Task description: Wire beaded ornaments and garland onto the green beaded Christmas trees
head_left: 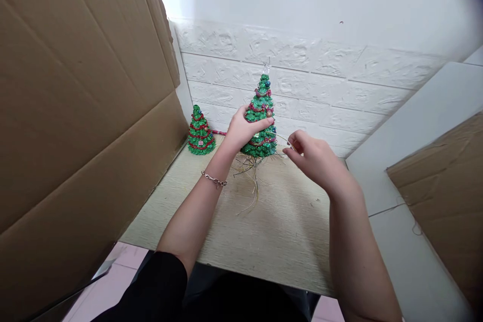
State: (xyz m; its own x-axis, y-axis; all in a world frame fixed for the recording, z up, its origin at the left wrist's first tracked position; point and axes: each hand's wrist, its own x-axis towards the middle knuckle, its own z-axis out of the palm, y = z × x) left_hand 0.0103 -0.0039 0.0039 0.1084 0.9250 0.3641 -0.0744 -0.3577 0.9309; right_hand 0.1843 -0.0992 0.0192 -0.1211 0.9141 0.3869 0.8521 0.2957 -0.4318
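Note:
A tall green Christmas tree figure [261,146] with red garland, small ornaments and a clear top piece stands upright near the back wall. My left hand [245,128] is wrapped round its left side, the thumb lying across the front. To the right of the tree, my right hand [306,153] pinches a thin pale wire [279,135] that runs to the tree's front. Several loose thin wires [256,186] spread from under the tree's base over the table.
A smaller green tree figure [201,141] stands at the back left, with a red strip [219,133] beside it. Large cardboard [86,110] rises on the left of the table [260,241]. More cardboard [445,196] is at the right. Behind is a white brick-pattern wall [328,80].

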